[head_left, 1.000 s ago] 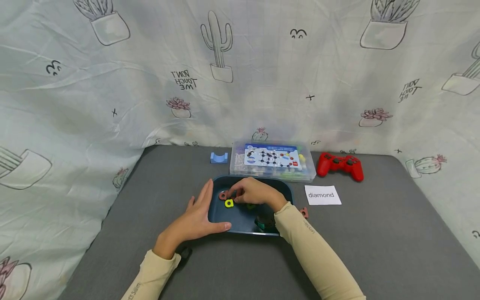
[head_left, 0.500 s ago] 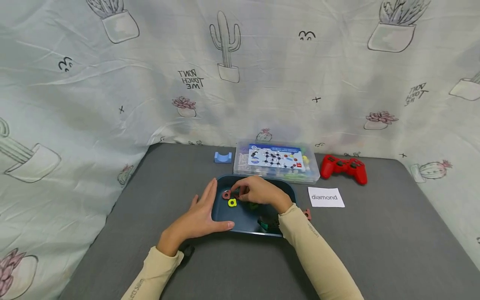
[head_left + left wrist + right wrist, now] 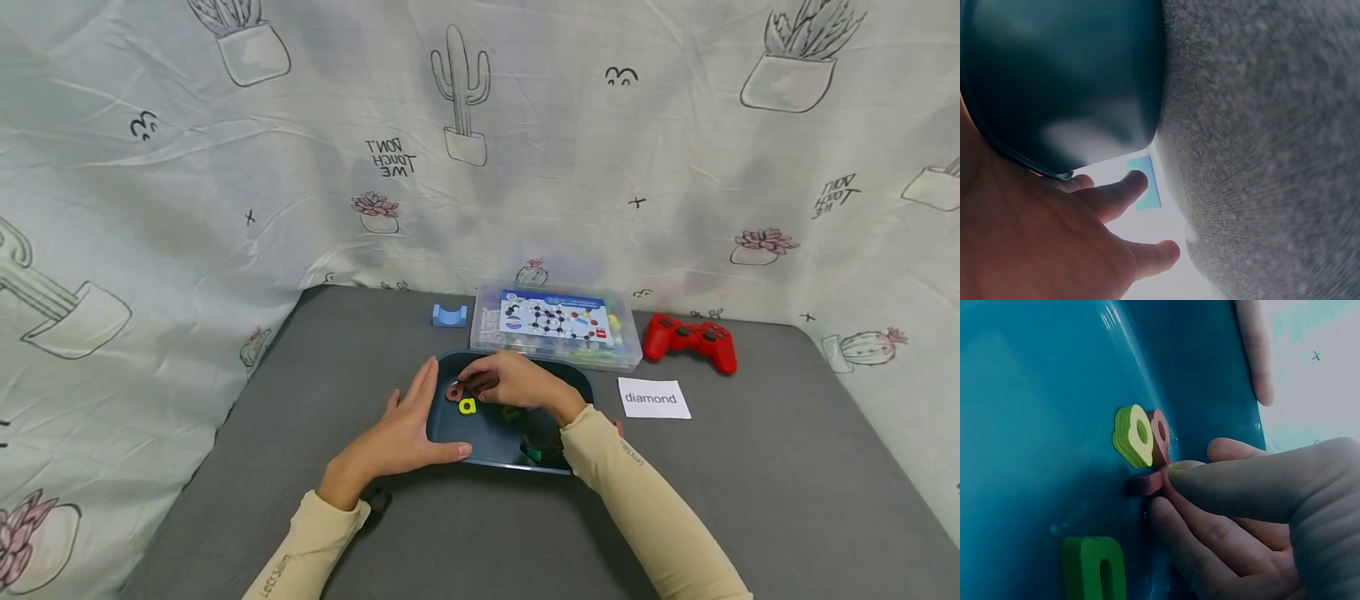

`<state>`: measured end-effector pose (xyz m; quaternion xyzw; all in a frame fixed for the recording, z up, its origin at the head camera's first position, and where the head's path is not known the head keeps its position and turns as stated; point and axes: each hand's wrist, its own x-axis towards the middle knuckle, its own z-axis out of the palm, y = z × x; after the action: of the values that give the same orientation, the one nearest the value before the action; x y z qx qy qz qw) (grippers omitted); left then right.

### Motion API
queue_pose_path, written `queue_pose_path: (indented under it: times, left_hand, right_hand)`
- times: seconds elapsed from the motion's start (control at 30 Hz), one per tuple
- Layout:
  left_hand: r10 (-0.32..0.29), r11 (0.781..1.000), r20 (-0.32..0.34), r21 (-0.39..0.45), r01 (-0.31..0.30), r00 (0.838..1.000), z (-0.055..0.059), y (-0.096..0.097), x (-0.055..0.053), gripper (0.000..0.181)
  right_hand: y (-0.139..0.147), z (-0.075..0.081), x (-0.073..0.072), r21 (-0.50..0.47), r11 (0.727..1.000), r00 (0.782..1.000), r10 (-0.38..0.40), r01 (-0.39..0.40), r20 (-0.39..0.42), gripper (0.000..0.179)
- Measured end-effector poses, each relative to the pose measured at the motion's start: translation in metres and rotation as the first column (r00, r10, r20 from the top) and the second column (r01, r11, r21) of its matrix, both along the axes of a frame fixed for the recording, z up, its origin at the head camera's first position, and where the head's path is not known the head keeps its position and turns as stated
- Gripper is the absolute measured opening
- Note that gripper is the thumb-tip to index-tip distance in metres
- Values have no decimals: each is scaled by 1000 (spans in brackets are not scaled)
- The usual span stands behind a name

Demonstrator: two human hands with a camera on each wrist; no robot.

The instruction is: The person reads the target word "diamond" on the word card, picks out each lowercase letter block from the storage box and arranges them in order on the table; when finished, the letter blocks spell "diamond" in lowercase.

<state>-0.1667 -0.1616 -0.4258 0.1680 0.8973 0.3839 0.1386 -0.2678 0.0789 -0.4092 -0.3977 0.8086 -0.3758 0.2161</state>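
inside the dark tray (image 3: 577, 385), far left, the right hand (image 3: 510, 382) pinches a pink foam letter (image 3: 1147, 483) beside the yellow letter (image 3: 467, 406); the left hand (image 3: 405, 427) lies flat, fingers straight, against the tray's left rim.

- A dark teal tray (image 3: 450, 433) with rounded corners and a raised rim is set flat on the grey surface; its left rim is touched by flat fingers.
- A pinkish-red foam letter (image 3: 1147, 483) is pinched between thumb and fingertips, low over the tray floor near the far left part; which letter it is can't be told.
- A yellow foam letter "a" (image 3: 467, 406) is laid in the tray, with another pinkish-red piece (image 3: 1160, 432) tucked right against it.
- A green foam letter (image 3: 1094, 569) is found nearby in the tray, partly hidden in the head view.
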Motion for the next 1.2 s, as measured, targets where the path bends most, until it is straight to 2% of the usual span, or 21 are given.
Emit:
queue_pose_path:
  times: [0.17,0.43,0.77,1.03,1.2]
  left_hand:
    - [-1,1000,1,-6,1,1000,-1,2,0,134]
    - [8,1000,18,-5,-8,1000,-1,3,0,133]
    - [11,1000,18,-6,-11,1000,-2,1,-1,131]
    - [11,1000,14,-6,-11,1000,-2,0,-2,131]
    - [6,1000,8,0,-6,1000,-3,0,-2,132]
  right_hand:
    - [3,-1,1,18,1000,1000,-5,5,4,35]
    - [7,-5,-1,53,998,997,32,-28,-76,37]
    - [5,-9,-2,78,996,993,57,-49,-104,38]
    - [3,-8,-3,80,996,994,58,-50,-96,21]
    - [3,-8,-3,81,996,995,50,-42,-91,17]
